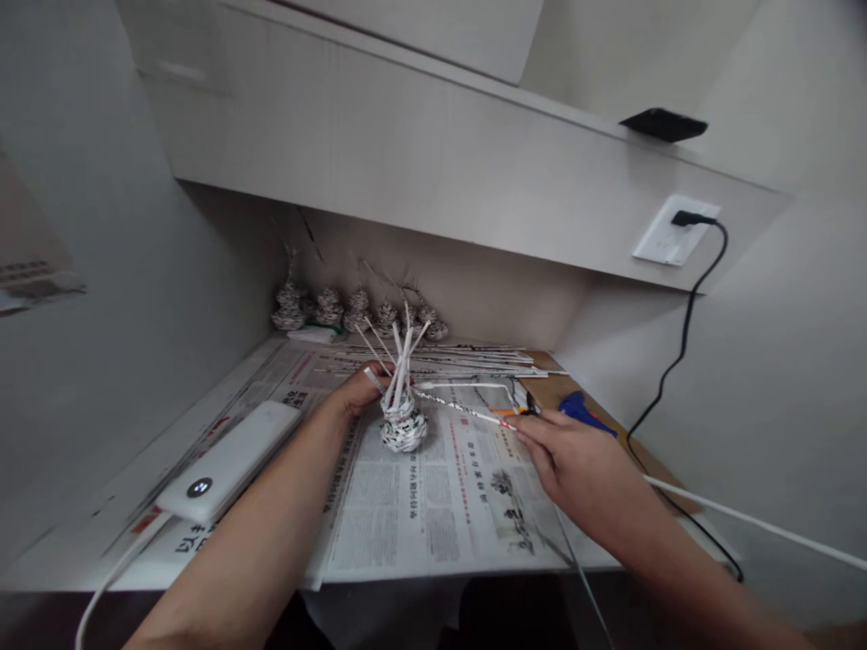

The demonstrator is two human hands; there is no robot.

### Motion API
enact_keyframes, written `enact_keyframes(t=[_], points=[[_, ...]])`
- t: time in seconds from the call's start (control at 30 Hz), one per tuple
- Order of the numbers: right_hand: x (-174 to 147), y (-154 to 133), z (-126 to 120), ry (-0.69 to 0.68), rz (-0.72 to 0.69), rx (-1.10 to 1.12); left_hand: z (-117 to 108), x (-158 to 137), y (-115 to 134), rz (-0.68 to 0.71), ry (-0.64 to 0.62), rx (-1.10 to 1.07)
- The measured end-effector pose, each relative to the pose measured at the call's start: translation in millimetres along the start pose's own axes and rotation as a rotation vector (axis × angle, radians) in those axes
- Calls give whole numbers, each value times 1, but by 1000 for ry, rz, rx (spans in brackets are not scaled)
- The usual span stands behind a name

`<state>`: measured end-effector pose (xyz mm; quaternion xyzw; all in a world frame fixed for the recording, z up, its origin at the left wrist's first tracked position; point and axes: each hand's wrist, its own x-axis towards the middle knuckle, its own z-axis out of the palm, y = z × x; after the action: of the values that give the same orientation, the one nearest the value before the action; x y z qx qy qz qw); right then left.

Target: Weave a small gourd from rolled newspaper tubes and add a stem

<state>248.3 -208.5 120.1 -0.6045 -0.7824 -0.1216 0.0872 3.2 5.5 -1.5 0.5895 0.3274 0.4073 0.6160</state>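
Note:
A small woven gourd of rolled newspaper strips [405, 429] stands over the newspaper, its upright paper sticks fanning out at the top. My left hand [364, 390] is closed around the back of these sticks; some of its fingers are hidden behind them. From the gourd's neck a thin rolled paper strip [467, 412] runs to the right, pulled fairly straight. Its far part is pinched between the fingers of my right hand [575, 456]. Another white strip [467, 385] reaches out from the neck and bends down near the right hand.
Several finished woven gourds [329, 307] line the back wall, behind a row of loose paper sticks [474, 359]. A white power bank [230, 460] with a cable lies at left. Beyond my right hand are a blue-handled tool [583, 411] and a black cord [687, 325] from the wall socket [667, 242].

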Motion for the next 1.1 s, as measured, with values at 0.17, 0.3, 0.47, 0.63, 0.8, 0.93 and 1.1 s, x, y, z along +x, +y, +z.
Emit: enact_keyframes(t=[0.17,0.3,0.47,0.63,0.8,0.93,1.1], points=[[2,-3,1,-11,3,-5,1,-1,0,-2,14,-56],[2,-3,1,-20,6,-12,0,-1,-1,-8,21,-62],[2,-4,1,-21,7,-29,0,-1,-1,-5,26,-47],[4,-8,2,-15,10,-50,1,1,-2,13,43,-16],[10,-13,7,-51,60,-77,-1,5,-6,36,55,15],[15,-15,16,-52,77,-94,1,5,-7,48,35,44],[23,-21,31,-79,76,-115,6,2,-4,64,32,76]])
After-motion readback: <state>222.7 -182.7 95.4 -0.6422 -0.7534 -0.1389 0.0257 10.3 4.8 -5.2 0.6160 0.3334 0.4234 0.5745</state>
